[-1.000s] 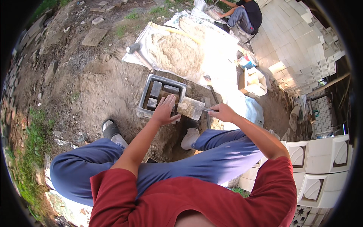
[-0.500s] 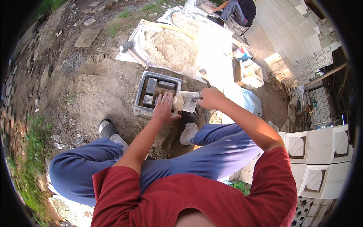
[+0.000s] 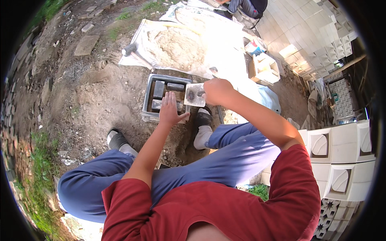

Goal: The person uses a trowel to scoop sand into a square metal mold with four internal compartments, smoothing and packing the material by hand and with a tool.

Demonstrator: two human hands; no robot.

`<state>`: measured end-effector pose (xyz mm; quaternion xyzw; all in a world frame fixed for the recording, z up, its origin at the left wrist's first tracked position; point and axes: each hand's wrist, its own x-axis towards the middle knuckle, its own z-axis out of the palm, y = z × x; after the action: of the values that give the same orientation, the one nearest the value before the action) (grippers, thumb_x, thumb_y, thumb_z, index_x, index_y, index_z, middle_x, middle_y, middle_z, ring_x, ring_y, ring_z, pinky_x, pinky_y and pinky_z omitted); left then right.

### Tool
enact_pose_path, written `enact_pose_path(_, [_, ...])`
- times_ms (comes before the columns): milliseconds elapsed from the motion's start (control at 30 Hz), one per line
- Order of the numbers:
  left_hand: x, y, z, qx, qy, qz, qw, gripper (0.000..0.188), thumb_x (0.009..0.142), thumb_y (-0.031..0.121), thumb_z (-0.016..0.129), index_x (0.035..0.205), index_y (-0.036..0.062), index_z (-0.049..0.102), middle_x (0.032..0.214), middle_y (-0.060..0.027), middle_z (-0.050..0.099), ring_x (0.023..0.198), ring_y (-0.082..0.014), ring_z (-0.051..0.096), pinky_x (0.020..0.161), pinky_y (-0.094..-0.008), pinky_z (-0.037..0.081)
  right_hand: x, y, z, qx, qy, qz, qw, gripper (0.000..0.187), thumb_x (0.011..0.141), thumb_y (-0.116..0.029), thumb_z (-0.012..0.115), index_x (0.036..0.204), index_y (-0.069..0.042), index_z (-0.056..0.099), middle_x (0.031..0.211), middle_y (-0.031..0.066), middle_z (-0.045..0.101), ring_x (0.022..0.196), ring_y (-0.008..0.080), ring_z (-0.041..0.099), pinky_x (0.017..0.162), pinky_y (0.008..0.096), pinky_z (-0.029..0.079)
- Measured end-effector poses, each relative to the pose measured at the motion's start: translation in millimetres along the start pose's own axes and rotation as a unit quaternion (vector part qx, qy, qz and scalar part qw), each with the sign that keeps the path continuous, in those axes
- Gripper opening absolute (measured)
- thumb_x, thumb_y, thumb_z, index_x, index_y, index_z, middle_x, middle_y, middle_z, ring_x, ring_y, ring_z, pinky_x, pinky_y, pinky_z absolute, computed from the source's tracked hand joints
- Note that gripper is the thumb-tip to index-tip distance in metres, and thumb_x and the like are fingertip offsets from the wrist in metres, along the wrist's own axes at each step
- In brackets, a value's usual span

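A square grey mould (image 3: 147, 97) with dark rectangular blocks inside lies on the dirt in front of me. My left hand (image 3: 170, 109) rests over its near side, fingers stretched out and thumb spread. In my right hand (image 3: 217, 92) is the handle of a flat trowel (image 3: 194, 94). The trowel's pale square blade is by the mould's right edge, with a dark patch in its middle. My left hand and forearm hide part of the mould's near side.
Beyond the mould, a heap of pale sandy mix (image 3: 177, 46) lies on white sheeting, with a mallet (image 3: 129, 50) at its left. A white box (image 3: 265, 67) and stacked pale blocks (image 3: 321, 154) stand right. Another person (image 3: 251, 7) sits at the far edge.
The trowel blade has moved slightly up and left. The crumbly clump of mix beside my left hand no longer shows. My left hand stays spread at the mould.
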<state>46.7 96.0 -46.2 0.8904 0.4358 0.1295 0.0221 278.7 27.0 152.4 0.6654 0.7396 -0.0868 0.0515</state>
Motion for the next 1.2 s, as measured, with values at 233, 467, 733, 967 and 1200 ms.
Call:
enact_pose_path(233, [-9,-13,22,0.111,0.075,0.027,0.991,0.118,0.083,0.07,0.066,0.154,-0.0128,0.021,0.161,-0.0309,0.027,0.154,-0.0422,0.019,0.125,-0.0532,0.013,-15,29,-20,0.019,-0.001,0.072,0.997,0.034,0.09,-0.034,0.066,0.101,-0.002,0.075,0.104,0.0177,0.074,0.102,0.0342,0.071,0.086,0.0449,0.057])
enact_pose_path(467, [-14,6,13,0.026,0.094,-0.1,0.99,0.114,0.087,0.071,0.06,0.153,-0.0145,0.022,0.162,-0.0322,0.023,0.154,-0.0425,0.016,0.126,-0.0526,0.009,-14,36,-24,0.047,-0.019,0.106,0.993,0.039,0.091,-0.038,0.067,0.105,-0.002,0.074,0.106,0.0181,0.074,0.105,0.0348,0.07,0.088,0.045,0.056])
enact_pose_path(733, [-22,53,35,0.001,0.094,-0.089,0.992,0.11,0.09,0.072,0.054,0.15,-0.0177,0.029,0.161,-0.0343,0.022,0.155,-0.0442,0.013,0.126,-0.0513,0.008,-20,54,-23,0.074,-0.026,0.097,0.992,0.04,0.091,-0.041,0.069,0.1,-0.002,0.076,0.105,0.0181,0.074,0.103,0.0352,0.07,0.087,0.0451,0.055])
enact_pose_path(967, [-6,49,48,-0.013,0.131,-0.058,0.99,0.105,0.092,0.069,0.054,0.149,-0.0168,0.032,0.156,-0.0357,0.032,0.151,-0.0437,0.023,0.126,-0.0508,0.012,-19,62,-35,0.081,-0.017,0.118,0.989,0.04,0.09,-0.041,0.07,0.096,-0.001,0.077,0.099,0.0188,0.075,0.099,0.0354,0.071,0.086,0.046,0.055])
enact_pose_path(1200, [0,42,24,0.002,-0.045,-0.104,0.994,0.084,0.092,0.07,0.052,0.108,-0.0116,0.067,0.11,-0.0304,0.068,0.11,-0.043,0.063,0.103,-0.0504,0.044,-26,67,-20,0.092,-0.009,0.114,0.989,0.039,0.089,-0.041,0.07,0.096,-0.003,0.077,0.096,0.0196,0.074,0.096,0.0366,0.07,0.083,0.0466,0.054])
